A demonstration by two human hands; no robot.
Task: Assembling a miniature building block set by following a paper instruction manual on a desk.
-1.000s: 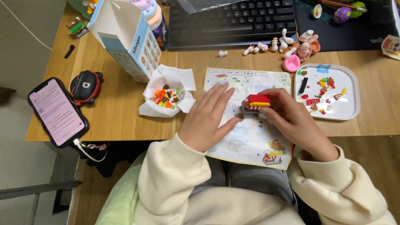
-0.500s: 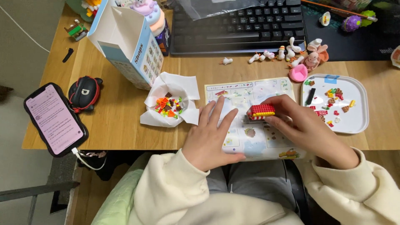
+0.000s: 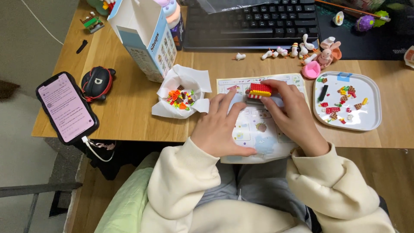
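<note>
A small red and yellow brick model [image 3: 259,90] sits over the illustrated instruction sheet [image 3: 258,138] on the wooden desk [image 3: 129,108]. My right hand [image 3: 293,116] grips the model from its right side with fingers and thumb. My left hand [image 3: 220,127] lies flat on the sheet, fingers spread, with the fingertips close to the model's left edge. Both arms wear cream sleeves.
A white paper wrapper [image 3: 181,97] holds several loose coloured bricks. A white tray [image 3: 347,101] of small pieces lies at right. A phone [image 3: 66,107] on a cable, a black pouch [image 3: 97,82], an open carton [image 3: 144,36], a keyboard [image 3: 254,19] and small figurines [image 3: 315,54] ring the desk.
The view has shifted slightly. My right hand keeps its hold on the model; my left hand stays flat on the sheet beside it.
</note>
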